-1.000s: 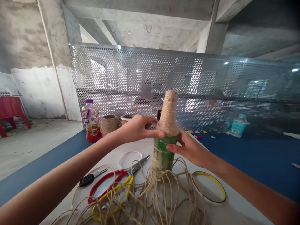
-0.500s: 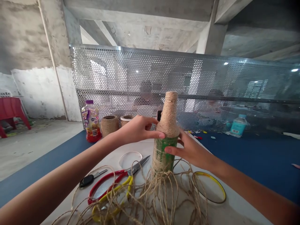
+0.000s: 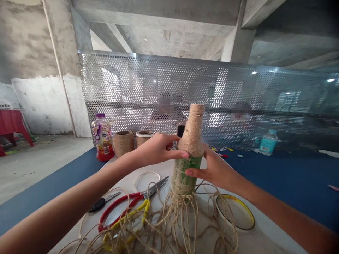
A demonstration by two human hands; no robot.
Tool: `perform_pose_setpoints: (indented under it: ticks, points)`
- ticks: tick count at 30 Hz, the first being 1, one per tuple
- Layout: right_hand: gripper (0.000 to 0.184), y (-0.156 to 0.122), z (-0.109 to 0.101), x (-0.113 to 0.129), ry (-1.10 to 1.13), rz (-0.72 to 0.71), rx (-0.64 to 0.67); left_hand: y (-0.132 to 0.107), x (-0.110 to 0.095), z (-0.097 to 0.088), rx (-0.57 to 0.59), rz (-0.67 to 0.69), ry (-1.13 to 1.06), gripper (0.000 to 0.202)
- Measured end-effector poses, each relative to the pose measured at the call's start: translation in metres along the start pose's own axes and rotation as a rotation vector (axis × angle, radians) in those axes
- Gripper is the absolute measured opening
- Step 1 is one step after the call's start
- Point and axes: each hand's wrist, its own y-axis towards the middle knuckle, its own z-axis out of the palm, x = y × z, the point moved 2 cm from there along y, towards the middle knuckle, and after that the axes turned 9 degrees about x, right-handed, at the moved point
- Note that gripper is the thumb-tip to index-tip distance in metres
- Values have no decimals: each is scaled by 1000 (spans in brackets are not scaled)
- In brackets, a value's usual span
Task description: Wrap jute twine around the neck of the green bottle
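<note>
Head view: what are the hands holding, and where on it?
Left hand holds the twine-wrapped bottle at its shoulder, right hand at its green lower part.

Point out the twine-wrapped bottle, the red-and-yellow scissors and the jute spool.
Twine-wrapped bottle (image 3: 192, 135), head view, on the wrapped shoulder.
Red-and-yellow scissors (image 3: 155, 188), head view, on the steel blades.
Jute spool (image 3: 123, 144), head view, on the wound side.

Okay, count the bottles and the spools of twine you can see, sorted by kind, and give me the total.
Twine-wrapped green bottle: 1
Plastic juice bottle with a purple cap: 1
Plastic water bottle with a blue label: 1
Twine spools: 2
Total: 5
</note>
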Motion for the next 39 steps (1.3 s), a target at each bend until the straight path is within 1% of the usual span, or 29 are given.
perform_pose_setpoints:
  ticks: [2,6,8,10,13,15,17,19,22,25,28,34,39]
  points:
    - [67,1,4,-2,101,13,21,0,1,-1,4,-8,-16,50]
    - [68,2,3,-6,260,-20,159,-1,5,-2,26,-30,-92,48]
    - [69,2,-1,-7,294,-41,215,-1,7,-3,40,-33,-134,46]
    - [70,2,-4,-8,229,-38,209,-1,8,-3,65,-19,-190,45]
    - [68,0,-7,-10,21,22,146,-2,10,-3,140,11,-292,45]
    - [66,0,-7,-11,-52,56,135,-2,11,-4,187,17,-359,49]
    - [66,0,-7,-11,-34,55,144,-2,13,-4,211,24,-431,53]
    - [67,1,-6,-11,21,29,152,-3,16,-5,221,44,-499,53]
    - [67,2,-5,-11,77,-12,177,-4,20,-7,227,86,-613,42]
    - [68,3,-5,-13,101,-14,196,-6,21,-9,256,97,-705,28]
    - [67,3,-5,-16,97,1,202,-8,22,-13,275,90,-710,18]
    - [69,3,-4,-22,113,-25,217,-9,25,-20,299,98,-624,16]
    - [70,3,-3,-23,129,-44,235,-7,26,-19,255,78,-526,13]
